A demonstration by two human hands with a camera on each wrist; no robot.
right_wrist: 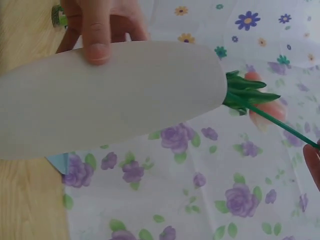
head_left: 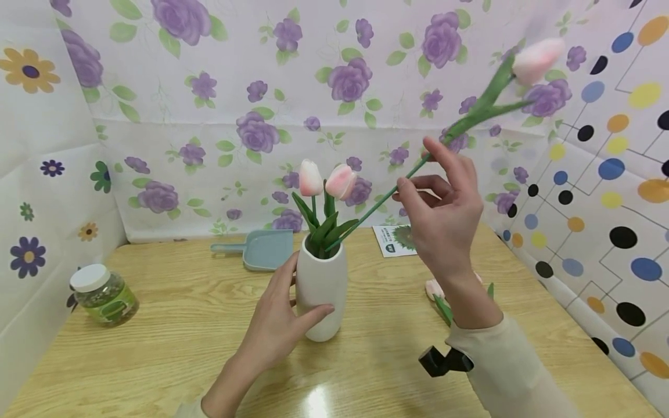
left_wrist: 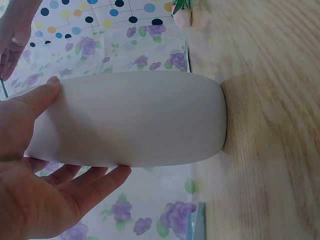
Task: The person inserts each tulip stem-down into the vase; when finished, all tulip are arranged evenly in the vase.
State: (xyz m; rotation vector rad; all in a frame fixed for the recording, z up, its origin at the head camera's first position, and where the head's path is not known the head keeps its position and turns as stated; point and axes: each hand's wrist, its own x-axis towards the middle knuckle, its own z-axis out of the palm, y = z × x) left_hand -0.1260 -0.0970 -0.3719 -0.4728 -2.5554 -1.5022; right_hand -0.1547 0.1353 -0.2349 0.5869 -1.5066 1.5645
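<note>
A white vase (head_left: 324,296) stands upright on the table. My left hand (head_left: 279,322) grips it, thumb on the near side and fingers around the left; the left wrist view shows the vase (left_wrist: 135,120) between thumb and fingers. Two pink-and-white tulips (head_left: 341,182) with green leaves stand in it. My right hand (head_left: 449,217) pinches the green stem of another pink tulip (head_left: 478,116) between thumb and fingers. That tulip slants, bloom up to the right, its lower stem end reaching into the vase mouth. In the right wrist view the stem (right_wrist: 275,120) meets the rim.
On the wooden table (head_left: 183,348), a blue-grey dustpan (head_left: 269,249) lies behind the vase to the left. A white-lidded jar (head_left: 107,296) is at far left. A printed card (head_left: 393,241) lies behind on the right. More tulips (head_left: 441,305) lie partly hidden beneath my right forearm.
</note>
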